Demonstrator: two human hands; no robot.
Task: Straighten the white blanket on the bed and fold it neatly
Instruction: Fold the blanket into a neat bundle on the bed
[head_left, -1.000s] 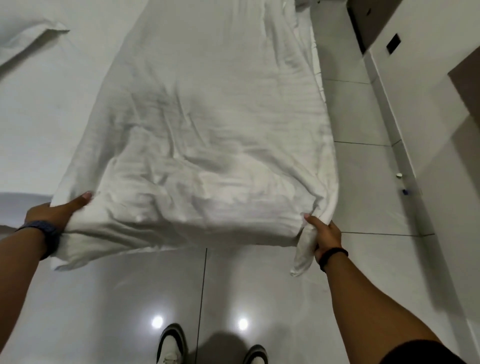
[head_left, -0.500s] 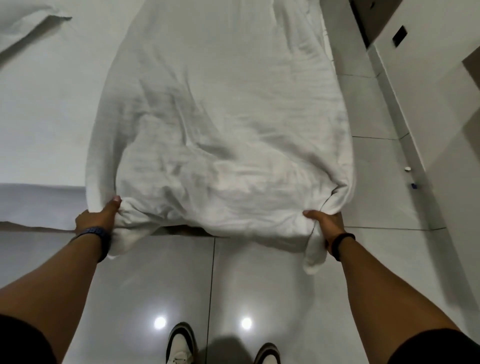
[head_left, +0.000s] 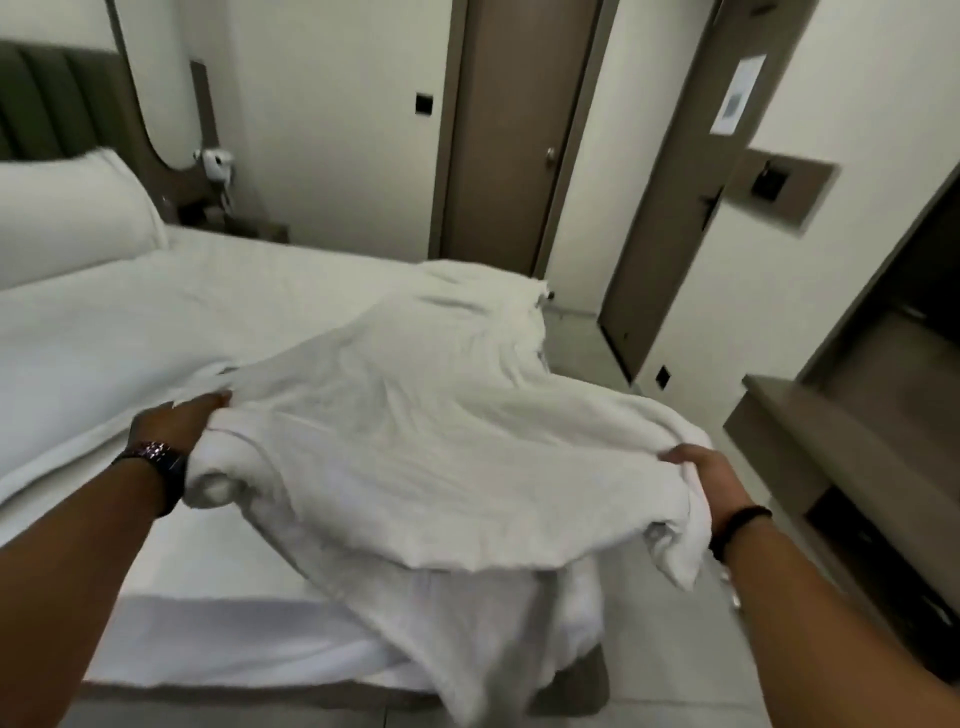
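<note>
The bed (head_left: 130, 322) carries the blanket (head_left: 415, 415), which lies along its right side, from the far corner toward us; the near end is lifted off the mattress and a lower layer hangs over the foot of the bed. We hold this near end with both hands: the left hand (head_left: 176, 423) is closed on a bunched corner, the right hand (head_left: 714, 486) pinches the other corner with the cloth wrapped over its fingers. To do this step well, we think we should keep the two corners level and the edge tight, then carry it forward evenly, so the fold lands straight. We see no containers here; only a pillow (head_left: 67, 218) rests at the head.
</note>
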